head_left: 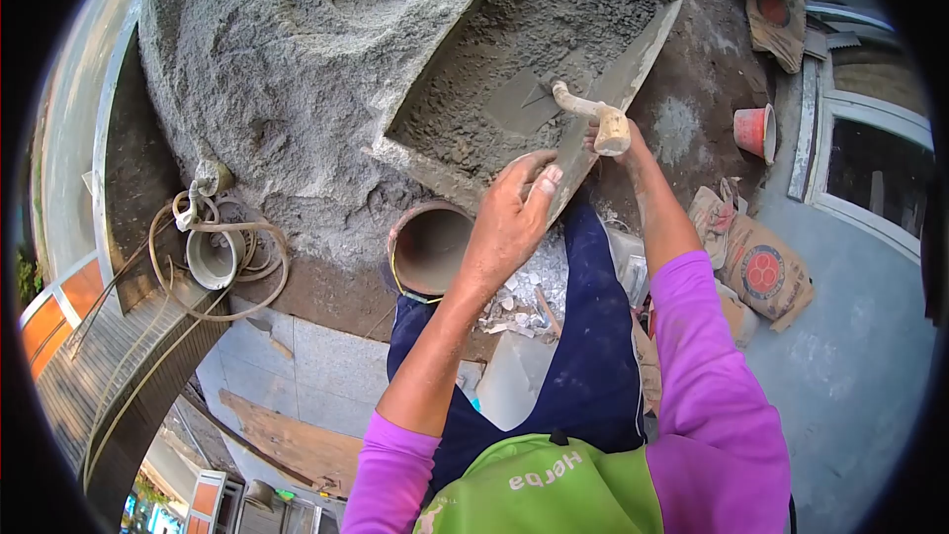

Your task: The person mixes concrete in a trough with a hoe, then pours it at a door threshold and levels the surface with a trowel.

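A wooden trough full of wet grey mortar lies tilted before my knees. My left hand is closed over its near rim at the corner, thumb and fingertips showing. My right hand is at the rim further right, its fingers curled there and partly hidden behind a handle end. That handle belongs to a trowel, whose flat blade lies on the mortar and whose bent wooden grip sticks out over the trough's edge. A round bucket with mortar-smeared walls stands beside my left forearm.
A large heap of grey sand spreads at the upper left. A small pail with a coiled hose stands left. To the right are a red bucket and paper cement sacks. White rubble lies between my legs.
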Demonstrator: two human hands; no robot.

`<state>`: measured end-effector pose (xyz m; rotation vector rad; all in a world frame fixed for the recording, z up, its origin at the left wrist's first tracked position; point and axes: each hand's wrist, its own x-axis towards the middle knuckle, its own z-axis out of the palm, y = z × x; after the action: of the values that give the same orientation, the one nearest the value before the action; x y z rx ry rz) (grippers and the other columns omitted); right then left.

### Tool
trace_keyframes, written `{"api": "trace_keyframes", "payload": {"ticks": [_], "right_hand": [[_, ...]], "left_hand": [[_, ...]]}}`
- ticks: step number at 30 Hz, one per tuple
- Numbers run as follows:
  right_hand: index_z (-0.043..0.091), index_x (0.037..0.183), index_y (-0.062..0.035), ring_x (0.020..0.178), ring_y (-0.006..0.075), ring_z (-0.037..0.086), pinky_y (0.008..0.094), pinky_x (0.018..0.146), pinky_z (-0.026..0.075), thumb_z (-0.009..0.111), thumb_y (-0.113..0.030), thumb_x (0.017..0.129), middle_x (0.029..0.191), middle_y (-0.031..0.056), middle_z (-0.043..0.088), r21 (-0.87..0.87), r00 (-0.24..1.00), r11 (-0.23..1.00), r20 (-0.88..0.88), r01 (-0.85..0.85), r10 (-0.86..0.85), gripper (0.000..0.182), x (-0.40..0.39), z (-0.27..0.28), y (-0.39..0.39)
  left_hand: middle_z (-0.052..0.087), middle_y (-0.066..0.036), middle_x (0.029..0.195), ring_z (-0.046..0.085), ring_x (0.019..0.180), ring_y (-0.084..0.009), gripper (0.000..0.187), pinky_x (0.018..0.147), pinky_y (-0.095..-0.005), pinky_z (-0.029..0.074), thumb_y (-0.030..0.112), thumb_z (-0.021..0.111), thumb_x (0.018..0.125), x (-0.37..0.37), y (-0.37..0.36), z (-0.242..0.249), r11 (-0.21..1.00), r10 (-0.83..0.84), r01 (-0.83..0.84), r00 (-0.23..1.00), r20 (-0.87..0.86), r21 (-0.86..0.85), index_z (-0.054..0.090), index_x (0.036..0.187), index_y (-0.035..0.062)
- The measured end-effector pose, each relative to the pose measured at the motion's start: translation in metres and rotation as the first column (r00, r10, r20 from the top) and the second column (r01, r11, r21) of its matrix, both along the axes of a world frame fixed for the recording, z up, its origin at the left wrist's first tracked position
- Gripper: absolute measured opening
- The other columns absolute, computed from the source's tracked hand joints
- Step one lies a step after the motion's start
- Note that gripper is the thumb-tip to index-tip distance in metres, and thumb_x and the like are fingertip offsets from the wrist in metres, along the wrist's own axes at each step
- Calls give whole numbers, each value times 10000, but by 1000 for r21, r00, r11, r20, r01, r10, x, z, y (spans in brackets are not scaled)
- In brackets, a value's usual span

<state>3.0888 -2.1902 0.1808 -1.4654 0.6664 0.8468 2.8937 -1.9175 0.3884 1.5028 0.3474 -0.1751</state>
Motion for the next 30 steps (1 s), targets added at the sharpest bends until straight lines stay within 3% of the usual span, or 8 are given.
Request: {"api": "trace_keyframes", "payload": {"ticks": [3,5,7,11,14,20,26,30], "right_hand": [[654,980,-84,591,212,630,354,547,543,543,-499,991,802,105,671,-94,980,977,-61,-192,187,429,38,22,46],[616,923,-79,601,248,637,413,543,551,618,-512,940,735,93,624,152,962,979,-213,-139,170,433,67,-64,36],[585,879,-83,610,230,609,362,554,539,747,-296,871,735,84,615,137,980,990,-201,28,0,268,64,-40,57],[515,858,-14,516,235,574,400,477,535,680,-45,804,632,75,528,154,889,973,-449,172,-86,177,76,-161,54],[489,935,7,480,209,556,390,438,516,657,-41,796,639,76,526,103,945,990,-320,99,-62,223,53,-116,41],[483,926,-14,476,154,551,316,414,500,643,-87,827,671,53,544,-87,943,984,312,153,-119,201,150,-7,-6],[474,1035,123,484,243,609,380,447,529,614,-144,824,676,157,595,-312,824,914,565,259,-40,367,315,-70,-36],[524,1044,176,522,287,653,416,473,544,606,-145,798,705,202,630,-409,864,901,496,147,84,413,313,-120,-23]], "left_hand": [[609,-244,1277,585,1214,-354,525,1023,-406,446,399,478,1045,71,-43,1,986,47,-62,994,100,157,556,1315,-46],[607,-296,1224,596,1177,-397,575,1005,-441,444,433,513,1016,109,-72,-5,960,-7,21,999,-53,279,546,1300,-66],[621,-310,1178,618,1135,-401,603,983,-460,449,447,536,996,136,-96,-15,910,-124,219,954,-273,353,536,1295,-77],[650,-302,1017,665,960,-400,513,823,-445,510,258,606,965,116,-119,-15,958,-111,222,870,-480,181,466,1339,-64],[615,-276,1093,653,964,-429,656,856,-442,517,190,603,953,44,-148,-25,901,-263,392,836,-482,189,254,1464,-30],[645,-174,927,649,852,-215,526,759,-363,526,182,711,850,60,-175,-100,950,-266,312,798,-541,-7,480,1287,1],[662,-99,764,608,714,-158,312,685,-340,512,226,706,818,219,-185,-262,975,-138,186,937,-322,123,655,959,-47],[632,-61,732,586,680,-141,289,649,-332,496,185,665,794,212,-185,-265,991,-109,130,898,-427,19,659,948,-59]]}}
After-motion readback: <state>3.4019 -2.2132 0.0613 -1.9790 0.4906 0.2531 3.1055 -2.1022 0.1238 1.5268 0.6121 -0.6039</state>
